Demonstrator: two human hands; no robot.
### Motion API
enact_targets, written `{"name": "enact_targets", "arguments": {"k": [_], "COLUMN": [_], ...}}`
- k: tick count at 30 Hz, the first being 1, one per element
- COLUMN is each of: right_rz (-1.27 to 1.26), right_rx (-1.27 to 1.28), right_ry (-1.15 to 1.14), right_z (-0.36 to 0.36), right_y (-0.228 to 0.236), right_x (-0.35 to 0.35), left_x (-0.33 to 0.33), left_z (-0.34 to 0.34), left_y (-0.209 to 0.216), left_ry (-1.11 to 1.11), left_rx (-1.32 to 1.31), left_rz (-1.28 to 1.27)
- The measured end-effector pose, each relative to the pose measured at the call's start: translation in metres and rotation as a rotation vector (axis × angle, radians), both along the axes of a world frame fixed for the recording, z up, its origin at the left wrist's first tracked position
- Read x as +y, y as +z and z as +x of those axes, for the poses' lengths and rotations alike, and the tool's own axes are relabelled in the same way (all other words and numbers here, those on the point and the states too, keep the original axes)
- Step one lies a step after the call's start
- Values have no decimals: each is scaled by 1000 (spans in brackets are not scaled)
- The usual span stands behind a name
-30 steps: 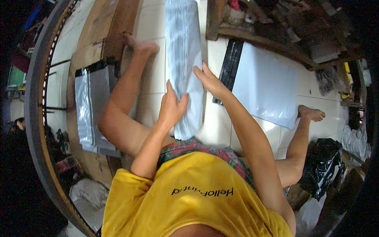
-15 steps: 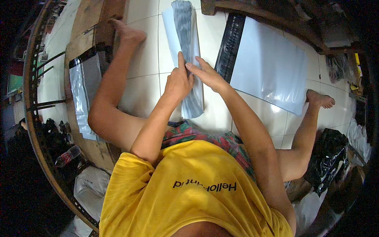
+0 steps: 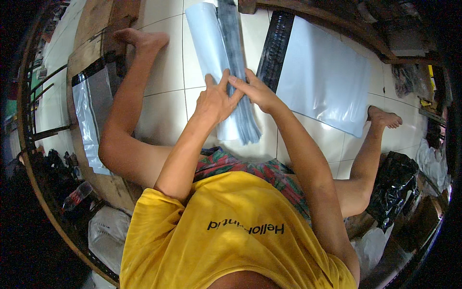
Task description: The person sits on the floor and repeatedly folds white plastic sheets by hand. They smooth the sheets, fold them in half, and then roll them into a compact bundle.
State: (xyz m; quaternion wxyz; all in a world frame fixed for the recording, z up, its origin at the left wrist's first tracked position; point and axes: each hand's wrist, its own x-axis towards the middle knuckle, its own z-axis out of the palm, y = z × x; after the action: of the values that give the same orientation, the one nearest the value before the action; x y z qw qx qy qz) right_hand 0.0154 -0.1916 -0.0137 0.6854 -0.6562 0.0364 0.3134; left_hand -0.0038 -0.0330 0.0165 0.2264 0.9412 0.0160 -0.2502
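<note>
A folded bundle of plastic mailer bags (image 3: 208, 38), pale blue on one face with grey layered edges, stands lengthwise in front of me over the tiled floor. My left hand (image 3: 214, 102) lies over its left side, fingers bent and somewhat apart, gripping it. Across the grey layers reaches the thumb of my right hand (image 3: 259, 91), while its other fingers close round the bundle's right side. The two hands touch near the middle of the bundle. Flat on the floor to the right lies a larger pale blue mailer bag stack (image 3: 322, 72) with a black strip along its left edge.
A wooden board (image 3: 77, 53) runs along the left, with another grey-and-white mailer bag (image 3: 86, 120) on it. Wooden furniture (image 3: 346, 24) borders the far right. A plastic bottle (image 3: 78, 196) lies at the lower left, and a black plastic bag (image 3: 394, 188) sits beside my right leg.
The bundle's grey layers have swung right and separated from the pale blue face, which shows wider now. My left hand's fingers have spread over it, and the view has shifted slightly.
</note>
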Motion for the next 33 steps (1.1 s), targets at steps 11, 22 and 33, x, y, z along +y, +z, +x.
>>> {"name": "enact_targets", "arguments": {"k": [11, 22, 33], "right_rz": [-263, -749, -751], "right_rx": [71, -136, -182], "right_ry": [-149, -138, -135], "right_z": [6, -4, -4], "right_y": [-69, -82, -100], "right_x": [-34, -30, -28], "left_x": [11, 65, 181], "left_z": [0, 15, 32], "left_y": [-12, -41, -155], "left_ry": [0, -81, 637], "left_rx": [-223, -148, -344], "left_rz": [34, 353, 151]}}
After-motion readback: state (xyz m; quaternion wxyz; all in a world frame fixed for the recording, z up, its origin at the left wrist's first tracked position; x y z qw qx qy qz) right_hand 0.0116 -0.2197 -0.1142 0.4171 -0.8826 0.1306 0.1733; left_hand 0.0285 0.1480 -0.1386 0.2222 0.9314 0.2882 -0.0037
